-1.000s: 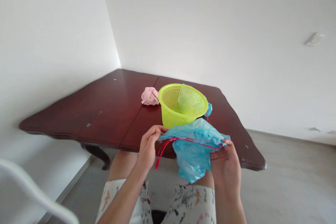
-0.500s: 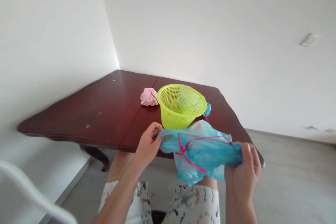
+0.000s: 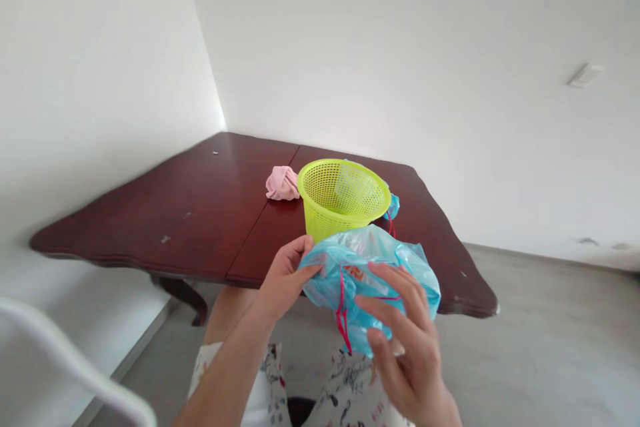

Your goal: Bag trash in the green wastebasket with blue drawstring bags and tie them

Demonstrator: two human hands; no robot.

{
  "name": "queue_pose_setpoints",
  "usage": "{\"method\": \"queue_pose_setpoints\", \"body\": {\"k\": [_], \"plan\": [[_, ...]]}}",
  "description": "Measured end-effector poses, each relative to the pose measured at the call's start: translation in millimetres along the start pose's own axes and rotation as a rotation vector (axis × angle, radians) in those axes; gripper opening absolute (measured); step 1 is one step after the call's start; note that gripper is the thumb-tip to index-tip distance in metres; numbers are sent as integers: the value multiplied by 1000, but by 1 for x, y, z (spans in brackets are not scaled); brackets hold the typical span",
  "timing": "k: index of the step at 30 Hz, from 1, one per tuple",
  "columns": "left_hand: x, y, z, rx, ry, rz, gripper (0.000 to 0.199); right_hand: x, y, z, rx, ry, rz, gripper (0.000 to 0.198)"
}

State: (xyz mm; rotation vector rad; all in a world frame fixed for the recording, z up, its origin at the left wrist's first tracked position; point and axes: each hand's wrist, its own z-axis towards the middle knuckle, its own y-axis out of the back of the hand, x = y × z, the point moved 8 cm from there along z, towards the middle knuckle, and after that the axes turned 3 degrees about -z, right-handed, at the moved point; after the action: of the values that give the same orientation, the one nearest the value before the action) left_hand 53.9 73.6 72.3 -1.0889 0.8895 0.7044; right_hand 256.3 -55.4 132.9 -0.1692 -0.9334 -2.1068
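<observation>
A thin blue plastic bag (image 3: 373, 243) with a red drawstring hangs in front of the basket, over the table's near edge. My left hand (image 3: 290, 271) pinches the bag's left rim between thumb and fingers. Over the bag's lower right side, my right hand (image 3: 407, 333) has its fingers spread apart; whether the fingertips touch the plastic I cannot tell. Just behind the bag stands a yellow-green perforated plastic basket (image 3: 320, 213), upright, its lower front covered by the bag.
A crumpled pink cloth (image 3: 283, 183) lies left of the basket. Behind the basket's right side, more blue plastic (image 3: 393, 207) with a red string shows. All rest on a dark red wooden table (image 3: 200, 213) against white walls. A white curved rail (image 3: 75, 363) is at lower left.
My right hand has let go of the bag's right end and moved left, fingers now spread. The bag's right side has slackened and puffed out. My left hand keeps its pinch.
</observation>
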Motion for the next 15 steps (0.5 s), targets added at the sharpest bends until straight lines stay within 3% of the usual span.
{"method": "queue_pose_setpoints", "body": {"k": [2, 6, 11, 15], "plan": [[-6, -23, -3, 111, 11, 48, 64, 6, -21, 5, 125, -19, -72, 34], [-14, -38, -12, 210, 64, 116, 60, -26, -33, 8, 109, -207, -113, 34], [-11, -14, -17, 218, 90, 173, 44, -92, 7, -11, -118, -426, -296, 42], [-12, 15, -8, 132, -32, 395, 31, -110, 39, -13, -146, -429, -373, 48]]}}
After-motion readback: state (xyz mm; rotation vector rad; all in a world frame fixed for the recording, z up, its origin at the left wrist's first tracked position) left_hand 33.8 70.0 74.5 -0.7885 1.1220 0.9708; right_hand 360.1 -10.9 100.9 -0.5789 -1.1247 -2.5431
